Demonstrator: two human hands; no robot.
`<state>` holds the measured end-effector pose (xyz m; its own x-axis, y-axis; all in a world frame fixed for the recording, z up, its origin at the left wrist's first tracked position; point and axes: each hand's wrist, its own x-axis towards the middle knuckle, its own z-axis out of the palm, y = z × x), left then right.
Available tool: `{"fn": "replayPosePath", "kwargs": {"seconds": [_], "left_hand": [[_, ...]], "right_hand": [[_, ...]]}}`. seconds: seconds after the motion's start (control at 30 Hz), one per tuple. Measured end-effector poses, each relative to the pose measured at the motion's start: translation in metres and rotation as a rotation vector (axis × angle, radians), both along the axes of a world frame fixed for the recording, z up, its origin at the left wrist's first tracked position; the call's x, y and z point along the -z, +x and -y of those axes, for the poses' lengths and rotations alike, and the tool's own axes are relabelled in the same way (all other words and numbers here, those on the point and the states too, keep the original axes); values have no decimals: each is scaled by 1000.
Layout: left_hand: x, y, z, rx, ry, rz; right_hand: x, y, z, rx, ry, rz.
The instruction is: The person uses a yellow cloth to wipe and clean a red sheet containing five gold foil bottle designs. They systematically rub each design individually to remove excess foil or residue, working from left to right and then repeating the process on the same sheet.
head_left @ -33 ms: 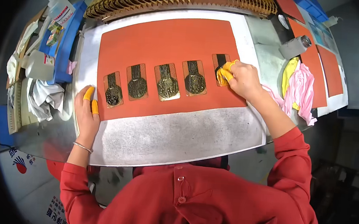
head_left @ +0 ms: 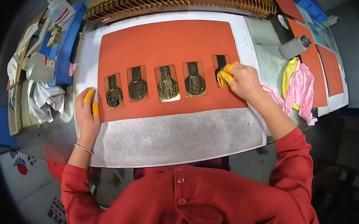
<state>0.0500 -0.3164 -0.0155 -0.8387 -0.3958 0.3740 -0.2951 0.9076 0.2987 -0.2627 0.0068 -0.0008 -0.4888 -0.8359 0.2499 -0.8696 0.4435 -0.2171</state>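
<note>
Several thin gold-edged cards point(head_left: 168, 83) with black, paddle-shaped patterns lie in a row on an orange mat point(head_left: 168, 39). My right hand point(head_left: 244, 81) is over the rightmost card point(head_left: 220, 60), its fingers in yellow finger cots pinched together against the card's lower part. Whatever is between those fingertips is hidden. At the mat's left side, my left hand point(head_left: 87, 115) rests on the white sheet point(head_left: 88, 69) with fingers stretched out, two of them in yellow cots, and it holds nothing.
Behind the mat stands a long rack point(head_left: 154, 2) of upright gold pieces. To the left are a blue tray point(head_left: 69, 40), plastic bottles point(head_left: 39, 66) and a white cloth point(head_left: 47, 101). A grey bottle point(head_left: 295, 47), a pink cloth point(head_left: 301, 86) and orange sheets point(head_left: 330, 69) lie right.
</note>
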Motion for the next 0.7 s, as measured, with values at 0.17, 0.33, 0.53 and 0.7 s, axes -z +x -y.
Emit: {"fn": "replayPosePath", "kwargs": {"seconds": [0.17,0.33,0.53,0.7], "left_hand": [[-6,-4,3,1,-64,24],[-1,2,3,1,-34,14],[-1,-2,5,-5,-47,27],[-4,-3,2,-21,-37,51]], "right_hand": [[-1,10,-8,-65,-34,29],[-1,13,-13,-81,-16,61],[1,9,-14,-101,-37,32],[1,5,-10,-96,-42,34]]}}
